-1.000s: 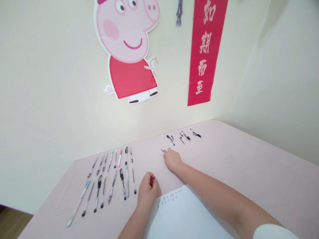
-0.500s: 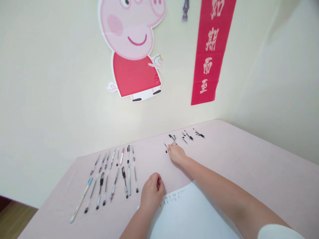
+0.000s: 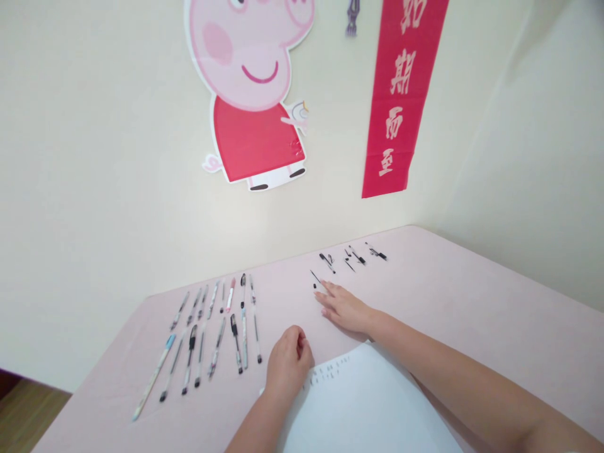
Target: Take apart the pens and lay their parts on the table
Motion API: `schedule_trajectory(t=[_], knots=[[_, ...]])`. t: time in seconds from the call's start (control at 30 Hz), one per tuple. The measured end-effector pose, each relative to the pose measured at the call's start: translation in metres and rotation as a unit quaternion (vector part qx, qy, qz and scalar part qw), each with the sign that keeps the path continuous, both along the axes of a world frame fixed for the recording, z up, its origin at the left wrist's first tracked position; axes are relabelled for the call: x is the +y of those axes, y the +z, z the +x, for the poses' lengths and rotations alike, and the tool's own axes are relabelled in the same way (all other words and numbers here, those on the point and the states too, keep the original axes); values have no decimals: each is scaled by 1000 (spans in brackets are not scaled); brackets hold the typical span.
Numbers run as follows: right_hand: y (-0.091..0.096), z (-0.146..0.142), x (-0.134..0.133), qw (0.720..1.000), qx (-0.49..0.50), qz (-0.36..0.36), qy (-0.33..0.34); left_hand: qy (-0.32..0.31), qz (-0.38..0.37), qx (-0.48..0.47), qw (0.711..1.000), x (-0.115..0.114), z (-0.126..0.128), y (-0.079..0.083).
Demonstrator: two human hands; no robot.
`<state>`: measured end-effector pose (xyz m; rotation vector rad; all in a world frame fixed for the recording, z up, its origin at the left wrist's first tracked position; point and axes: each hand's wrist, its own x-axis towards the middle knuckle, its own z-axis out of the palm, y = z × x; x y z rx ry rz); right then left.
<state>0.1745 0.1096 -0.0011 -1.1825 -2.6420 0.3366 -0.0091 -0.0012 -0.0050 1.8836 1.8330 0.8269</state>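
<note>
My right hand (image 3: 344, 306) rests palm down on the pink tabletop with its fingers stretched out and apart, holding nothing. Its fingertips are beside a thin dark pen refill (image 3: 316, 277) and a small black cap (image 3: 314, 286). My left hand (image 3: 289, 358) lies at the upper left corner of a white sheet of paper (image 3: 363, 409), its fingers curled in, and no object shows in it. Small handwritten marks run along the paper's top edge. Beyond my right hand lie a black pen part (image 3: 326, 261) and more dark pen pieces (image 3: 356, 255).
Two rows of pens lie to the left, among them a blue-capped pen (image 3: 155, 374), a pink pen (image 3: 231, 294) and a black-capped pen (image 3: 190, 358). The pink table (image 3: 472, 302) meets a wall with a cartoon pig cutout (image 3: 259, 141) and a red banner (image 3: 389, 126).
My right hand has drawn back toward me from the small pen parts, and its fingers have spread. More of the refill and the pieces behind show. My left hand stays in place.
</note>
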Motion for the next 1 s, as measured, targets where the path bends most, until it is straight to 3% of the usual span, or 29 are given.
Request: schedule_trajectory(t=[0.17,0.33,1.0], knots=[[-6,-22,0,998,-29,-7,-58,5,1,-9,1000,-1,-1,-2],[-11,-36,11,997,-28,-2,-75,5,2,-13,1000,-1,-1,-3],[-16,-62,86,990,-39,-31,-132,16,-20,-23,999,0,1,3]])
